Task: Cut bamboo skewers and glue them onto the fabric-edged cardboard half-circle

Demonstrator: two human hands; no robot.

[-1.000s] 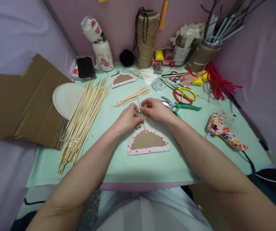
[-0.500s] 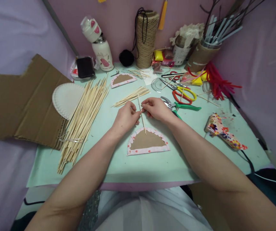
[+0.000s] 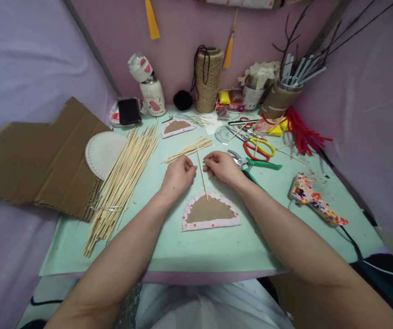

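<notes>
A thin bamboo stick (image 3: 201,171) lies between my hands, its near end on a half-round piece of cardboard (image 3: 210,212) edged with pink dotted cloth. My left hand (image 3: 180,174) is just left of the stick, thumb and fingers pinched together. On the other side my right hand (image 3: 221,165) is curled in a similar pinch, close to the stick but apart from it. Anything within either pinch is too small or hidden to make out. Beyond my hands is a small bunch of short sticks (image 3: 191,148). A second cloth-edged half-round (image 3: 179,127) sits behind them.
At left are a long bundle of sticks (image 3: 122,187), a white paper plate (image 3: 102,153) and brown cardboard (image 3: 66,169). Green-handled pruners (image 3: 263,163) and scissors (image 3: 258,151) lie at right, with a flower-patterned glue gun (image 3: 316,198). A twine cone (image 3: 209,82) and bottle (image 3: 153,96) stand behind.
My hands have drawn apart from the stick, left hand leftward and right hand slightly rightward. The stick stays in place on the half-round. The whole view has shifted as my head tilted up.
</notes>
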